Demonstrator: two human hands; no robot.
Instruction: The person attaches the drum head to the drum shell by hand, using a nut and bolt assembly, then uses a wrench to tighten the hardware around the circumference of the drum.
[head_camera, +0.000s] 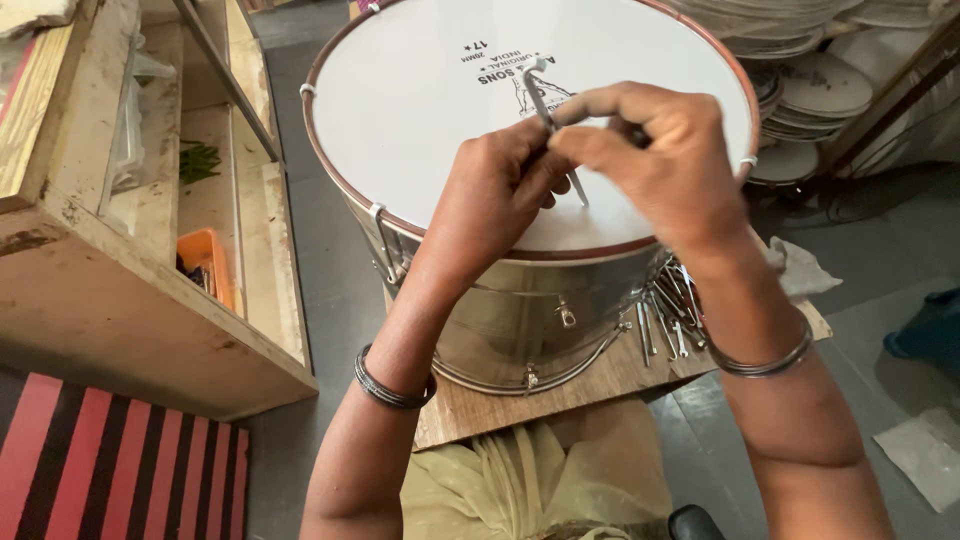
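Steel drum on wooden board (grey floor): above its white head, left hand and right hand both pinch one hooked metal rod; loose rods beside its base, wooden shelf left.

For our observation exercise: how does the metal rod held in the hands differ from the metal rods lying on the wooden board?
The held rod is single, lifted over the drum head, gripped by the left hand and right hand. The loose rods are many, heaped untouched beside the drum. Both look like thin, silvery metal.
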